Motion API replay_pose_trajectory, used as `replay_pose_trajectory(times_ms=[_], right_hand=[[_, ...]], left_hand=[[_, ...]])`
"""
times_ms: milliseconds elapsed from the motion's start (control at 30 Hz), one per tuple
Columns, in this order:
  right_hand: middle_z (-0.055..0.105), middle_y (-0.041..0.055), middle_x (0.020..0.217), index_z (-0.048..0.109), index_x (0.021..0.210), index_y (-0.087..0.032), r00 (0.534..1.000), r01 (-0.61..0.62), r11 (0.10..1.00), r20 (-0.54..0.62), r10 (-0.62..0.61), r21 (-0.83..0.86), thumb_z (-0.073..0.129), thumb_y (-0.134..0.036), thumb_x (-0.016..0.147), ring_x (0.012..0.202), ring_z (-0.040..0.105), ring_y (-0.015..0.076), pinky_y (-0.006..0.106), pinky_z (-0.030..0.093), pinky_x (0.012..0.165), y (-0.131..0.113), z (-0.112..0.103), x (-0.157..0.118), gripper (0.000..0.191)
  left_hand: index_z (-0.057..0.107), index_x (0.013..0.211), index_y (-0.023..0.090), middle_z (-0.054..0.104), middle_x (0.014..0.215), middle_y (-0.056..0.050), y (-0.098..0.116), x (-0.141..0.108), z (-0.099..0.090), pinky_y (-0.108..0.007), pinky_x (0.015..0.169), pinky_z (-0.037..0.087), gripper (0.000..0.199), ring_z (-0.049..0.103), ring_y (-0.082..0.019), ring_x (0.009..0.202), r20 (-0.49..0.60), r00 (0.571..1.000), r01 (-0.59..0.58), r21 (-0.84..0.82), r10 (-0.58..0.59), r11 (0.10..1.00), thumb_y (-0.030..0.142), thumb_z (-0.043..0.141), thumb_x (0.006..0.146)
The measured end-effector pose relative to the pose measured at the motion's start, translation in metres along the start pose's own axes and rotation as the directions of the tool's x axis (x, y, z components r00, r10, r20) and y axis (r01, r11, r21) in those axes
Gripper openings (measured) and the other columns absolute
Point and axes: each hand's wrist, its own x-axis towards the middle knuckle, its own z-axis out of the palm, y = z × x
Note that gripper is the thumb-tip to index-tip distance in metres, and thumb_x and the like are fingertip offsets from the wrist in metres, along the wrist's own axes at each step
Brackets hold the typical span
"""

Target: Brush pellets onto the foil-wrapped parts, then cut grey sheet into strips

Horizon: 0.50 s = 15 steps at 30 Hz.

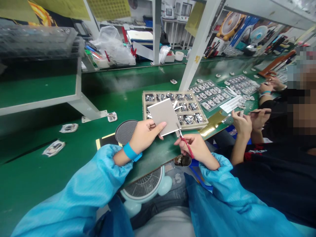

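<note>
My left hand pinches the lower left part of a flat grey square sheet with white edges, thumb on top. In my right hand is a pair of red-handled scissors, whose blades meet the sheet's lower right corner. Behind the sheet, partly covered by it, lies a cream tray with small metal parts in its compartments. A round dark mesh disc rests left of the sheet, beside my left hand.
Clear trays of small white parts lie at the right on the green table. Loose white parts sit at the left. A white post rises behind the cream tray. At the right, another person's hands hold small items.
</note>
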Motion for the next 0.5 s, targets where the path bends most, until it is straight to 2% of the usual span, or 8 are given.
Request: replay_pose_trajectory(times_ms=[67,200,333,500], right_hand=[[0.058,0.0002,0.051,0.067,0.070,-0.014,1.000,0.015,1.000,0.027,-0.015,-0.002,0.077,-0.072,0.068,0.043,0.052,0.0103,0.021,0.042,0.043,-0.0006,-0.0014,0.0003,0.058],[0.057,0.0004,0.047,0.060,0.061,-0.015,0.999,-0.001,0.998,0.037,0.003,-0.055,0.077,-0.068,0.073,0.039,0.049,0.0094,0.019,0.033,0.038,-0.0002,-0.0047,0.0008,0.056],[0.059,0.0005,0.050,0.064,0.067,-0.015,0.999,0.016,1.000,0.049,-0.015,-0.017,0.074,-0.070,0.074,0.042,0.053,0.0102,0.020,0.039,0.041,-0.0007,-0.0035,0.0027,0.056],[0.057,0.0000,0.048,0.063,0.065,-0.015,1.000,0.001,1.000,0.028,0.000,-0.016,0.075,-0.070,0.073,0.040,0.051,0.0098,0.019,0.037,0.039,-0.0041,-0.0007,0.0042,0.056]], left_hand=[[0.064,0.062,0.012,0.065,0.051,-0.003,0.0011,-0.0010,0.0008,-0.017,0.043,0.036,0.033,0.048,-0.007,0.040,0.019,1.000,-0.001,0.008,0.001,1.000,0.031,0.067,0.089],[0.066,0.061,0.012,0.065,0.051,-0.003,0.0034,-0.0023,0.0018,-0.017,0.042,0.036,0.033,0.048,-0.007,0.040,0.033,0.999,0.003,0.007,-0.003,1.000,0.029,0.066,0.089],[0.066,0.061,0.012,0.065,0.051,-0.003,0.0034,-0.0028,0.0029,-0.017,0.042,0.036,0.032,0.048,-0.007,0.040,0.053,0.999,0.000,0.019,-0.001,1.000,0.029,0.067,0.089],[0.066,0.062,0.012,0.066,0.052,-0.004,-0.0004,-0.0031,0.0030,-0.017,0.042,0.036,0.034,0.048,-0.007,0.040,0.066,0.998,0.005,0.021,-0.006,1.000,0.031,0.066,0.090]])
